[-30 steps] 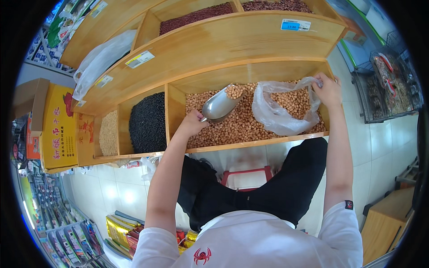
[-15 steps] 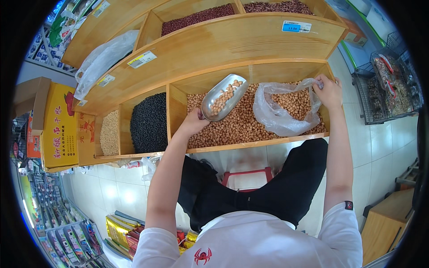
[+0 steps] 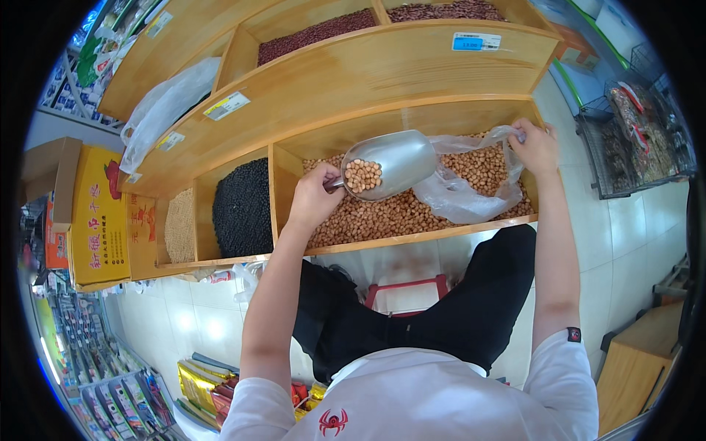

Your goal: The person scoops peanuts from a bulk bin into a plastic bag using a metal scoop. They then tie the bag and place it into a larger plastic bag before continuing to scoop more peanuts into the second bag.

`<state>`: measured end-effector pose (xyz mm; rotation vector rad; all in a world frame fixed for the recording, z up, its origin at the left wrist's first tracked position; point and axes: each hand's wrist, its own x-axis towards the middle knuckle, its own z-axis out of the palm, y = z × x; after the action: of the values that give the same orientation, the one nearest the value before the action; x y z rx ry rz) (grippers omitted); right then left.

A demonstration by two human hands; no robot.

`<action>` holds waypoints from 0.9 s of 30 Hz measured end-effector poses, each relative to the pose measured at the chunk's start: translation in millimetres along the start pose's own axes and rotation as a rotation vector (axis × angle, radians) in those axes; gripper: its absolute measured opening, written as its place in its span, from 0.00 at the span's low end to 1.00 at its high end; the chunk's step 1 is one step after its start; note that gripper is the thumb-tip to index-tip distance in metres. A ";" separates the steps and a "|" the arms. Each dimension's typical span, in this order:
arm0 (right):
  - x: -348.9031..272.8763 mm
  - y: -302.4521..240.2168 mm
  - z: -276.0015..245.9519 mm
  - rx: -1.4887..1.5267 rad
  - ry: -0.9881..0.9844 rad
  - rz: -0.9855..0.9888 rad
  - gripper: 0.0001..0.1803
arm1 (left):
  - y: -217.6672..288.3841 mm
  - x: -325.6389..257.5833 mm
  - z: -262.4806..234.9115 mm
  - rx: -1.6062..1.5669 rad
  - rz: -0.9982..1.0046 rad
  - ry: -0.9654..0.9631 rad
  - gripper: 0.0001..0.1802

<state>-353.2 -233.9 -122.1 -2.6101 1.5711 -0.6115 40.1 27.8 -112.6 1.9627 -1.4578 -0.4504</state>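
Note:
My left hand [image 3: 316, 195] is closed round the handle of a metal scoop [image 3: 406, 160]. A small heap of chickpeas [image 3: 363, 176] lies at the back of the scoop, close to the handle. The scoop's front lip reaches the near-left rim of a clear plastic bag [image 3: 456, 204]. My right hand [image 3: 535, 147] pinches the bag's far-right edge, keeping its mouth spread. Inside the bag, tan chickpeas [image 3: 478, 170] show. Bag and scoop are over a wooden bin [image 3: 412, 237] with more loose chickpeas in it.
Left of the chickpeas, one compartment holds black beans [image 3: 244, 209] and another small pale grains [image 3: 179, 224]. Red beans [image 3: 316, 35] fill a raised row behind. A yellow carton [image 3: 99, 220] stands at the left, a wire basket [image 3: 625, 147] of bagged goods at the right.
The scoop has swung rightward until its lip meets the bag's rim. Its chickpeas have slid back toward the handle. My right hand still pinches the bag's edge.

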 end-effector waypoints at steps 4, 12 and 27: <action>-0.7 3.6 0.4 0.017 0.011 -0.006 0.09 | 64.3 12.3 -14.8 0.342 0.157 -0.085 0.13; -0.1 -0.5 -2.4 0.019 -0.005 0.004 0.08 | 123.9 17.8 -5.9 0.511 0.252 -0.110 0.12; -0.1 0.2 -1.8 0.013 -0.034 0.014 0.08 | 91.6 6.8 -43.1 0.323 -0.040 -0.051 0.14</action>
<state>-354.0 -233.7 -120.6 -2.5842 1.5690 -0.5718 2.9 17.7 -18.8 2.2487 -1.6063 -0.2977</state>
